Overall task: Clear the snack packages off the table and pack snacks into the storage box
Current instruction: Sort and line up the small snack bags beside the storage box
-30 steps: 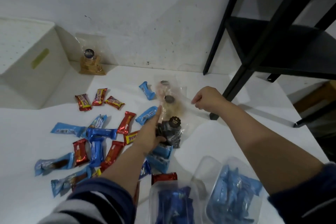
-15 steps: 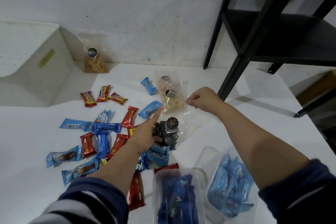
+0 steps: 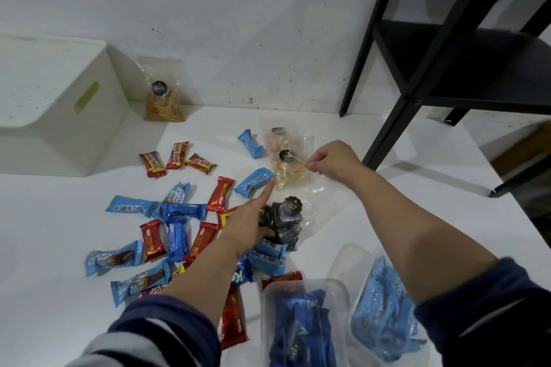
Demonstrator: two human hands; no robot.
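My right hand [image 3: 331, 161] pinches the top edge of a clear bag of pale puffed snacks [image 3: 290, 171] and lifts it off the white table [image 3: 53, 211]. My left hand [image 3: 252, 225] grips a clear bag of dark cookies [image 3: 287, 222], with its index finger pointing forward. Several red and blue wrapped bars [image 3: 176, 211] lie scattered to the left. Two clear plastic boxes sit at the near edge: one [image 3: 301, 322] holds dark blue packs, the other [image 3: 384, 316] light blue packs.
A white storage box [image 3: 56, 107] stands at the back left. A clear bag of wafer sticks [image 3: 162, 101] leans on the wall. A black metal shelf [image 3: 447, 48] rises at the back right, its leg close to my right hand.
My right hand has drawn the puffed-snack bag's edge up and toward me. My left hand stays on the cookie bag. The camera has tilted slightly.
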